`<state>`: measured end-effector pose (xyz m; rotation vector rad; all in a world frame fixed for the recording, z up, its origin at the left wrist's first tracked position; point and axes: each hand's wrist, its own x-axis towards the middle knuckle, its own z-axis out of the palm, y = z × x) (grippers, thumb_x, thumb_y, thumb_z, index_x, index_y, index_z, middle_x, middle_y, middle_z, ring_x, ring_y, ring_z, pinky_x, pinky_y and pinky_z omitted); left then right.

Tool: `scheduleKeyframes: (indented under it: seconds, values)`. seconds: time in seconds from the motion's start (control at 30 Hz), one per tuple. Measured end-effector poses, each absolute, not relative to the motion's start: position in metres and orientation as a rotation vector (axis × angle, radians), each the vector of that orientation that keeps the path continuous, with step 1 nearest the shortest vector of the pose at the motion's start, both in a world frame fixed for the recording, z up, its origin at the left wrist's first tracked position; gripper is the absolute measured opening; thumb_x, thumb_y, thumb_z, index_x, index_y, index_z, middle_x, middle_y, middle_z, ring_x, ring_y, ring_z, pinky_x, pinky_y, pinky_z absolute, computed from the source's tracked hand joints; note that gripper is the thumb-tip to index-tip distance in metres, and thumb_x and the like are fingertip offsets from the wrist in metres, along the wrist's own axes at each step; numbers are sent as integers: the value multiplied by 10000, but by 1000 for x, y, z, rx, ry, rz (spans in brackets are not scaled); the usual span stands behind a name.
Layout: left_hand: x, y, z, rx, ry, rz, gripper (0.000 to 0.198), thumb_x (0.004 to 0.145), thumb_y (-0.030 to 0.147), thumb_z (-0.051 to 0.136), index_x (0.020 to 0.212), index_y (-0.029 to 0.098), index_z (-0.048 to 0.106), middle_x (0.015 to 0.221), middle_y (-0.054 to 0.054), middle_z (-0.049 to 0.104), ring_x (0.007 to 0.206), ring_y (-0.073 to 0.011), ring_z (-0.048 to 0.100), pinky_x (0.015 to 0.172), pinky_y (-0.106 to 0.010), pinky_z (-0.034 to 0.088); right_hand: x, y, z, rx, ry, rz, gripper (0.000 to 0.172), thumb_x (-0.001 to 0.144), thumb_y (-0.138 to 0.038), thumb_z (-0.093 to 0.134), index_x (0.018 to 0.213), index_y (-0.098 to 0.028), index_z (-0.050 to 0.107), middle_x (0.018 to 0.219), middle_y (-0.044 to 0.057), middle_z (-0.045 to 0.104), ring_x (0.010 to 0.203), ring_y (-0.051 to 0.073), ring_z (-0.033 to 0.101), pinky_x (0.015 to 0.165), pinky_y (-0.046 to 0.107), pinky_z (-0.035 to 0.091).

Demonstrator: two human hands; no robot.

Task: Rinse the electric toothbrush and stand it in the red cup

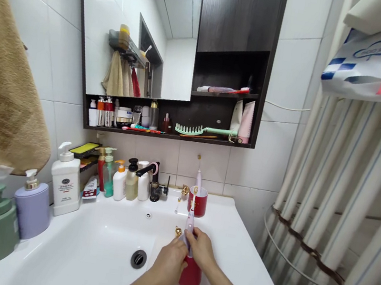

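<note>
Near the right edge of the sink, my right hand (201, 249) pinches the lower handle of a pale pink electric toothbrush (190, 222). The brush stands upright, head up, at the mouth of a red cup (191, 277). My left hand (170, 260) is closed at the cup's left rim and side, where its fingers hide part of the cup. A gold ornament (178, 231) shows just above the left hand. Farther back, a second red cup (197, 207) with similar gold trim holds another electric toothbrush (199, 180).
The white sink (86, 251) has a dark drain (138, 259) and black faucet (156, 187). Pump bottles (66, 183) line its left and back. A dark mirror cabinet (241, 18) hangs above, with a green hairbrush (192, 129). White pipes (351, 177) stand on the right.
</note>
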<state>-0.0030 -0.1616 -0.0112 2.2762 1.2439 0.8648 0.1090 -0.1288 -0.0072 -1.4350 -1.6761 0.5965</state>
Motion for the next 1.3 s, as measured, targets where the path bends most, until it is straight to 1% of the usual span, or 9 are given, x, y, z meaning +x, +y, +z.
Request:
scheduleKeyframes:
  seconds: [0.17,0.33,0.53,0.7,0.83,0.9,1.1,1.23,1.3]
  values:
    - [27,-145,20,2315,1004,988,209,536,39,429,646,196,513,783,-45,528,870,-205,405,772,-317,291,146,-119,26,-1501,-1694,479,305,708,-363,315,690,-147,530,648,49,610,593,154,539,531,228,376]
    - [68,-108,40,2322,922,1051,176,540,33,419,575,192,489,736,-57,519,828,-214,420,756,-327,298,185,-88,55,-1641,-1703,345,281,739,-337,337,696,-139,532,664,41,584,647,151,527,601,268,384]
    - [102,-63,34,2341,975,1088,169,544,25,420,541,188,464,703,-46,507,801,-205,426,710,-317,337,211,-43,54,-1805,-1685,328,234,757,-279,379,935,-156,468,946,32,507,785,122,503,678,318,419]
    - [112,-37,29,2352,1038,1073,200,571,24,398,628,186,499,769,-56,509,848,-203,411,747,-315,322,218,-12,48,-1812,-1673,352,243,755,-270,385,961,-160,454,976,39,493,814,134,496,691,329,416]
    - [95,-25,31,2389,1202,1156,260,577,41,427,783,176,507,941,-71,473,960,-209,349,856,-332,211,221,-3,44,-1753,-1663,367,241,754,-279,386,945,-153,463,953,31,503,791,128,503,675,321,421]
    - [80,-21,31,2292,1361,1181,264,565,49,454,789,174,513,956,-68,464,987,-216,329,875,-340,170,224,-6,45,-1727,-1618,343,252,753,-303,377,925,-148,476,917,33,522,772,129,509,671,315,417]
    - [45,-39,26,2195,1420,1076,138,553,63,478,622,169,532,858,-60,500,913,-201,395,785,-299,282,210,-47,54,-1626,-1417,134,363,723,-304,327,1024,-120,412,1032,125,467,992,223,386,830,332,282]
    - [26,-85,12,2278,1411,1020,150,569,78,452,658,166,536,884,-58,499,901,-191,401,767,-287,299,167,-79,38,-1485,-1555,269,386,674,-343,388,988,-132,459,988,85,521,892,171,478,774,256,348]
    - [16,-110,1,2259,1446,982,164,575,83,434,674,164,537,885,-58,497,887,-190,409,756,-287,305,143,-90,22,-1469,-1608,388,413,634,-357,436,955,-102,490,934,109,558,808,179,524,710,259,385]
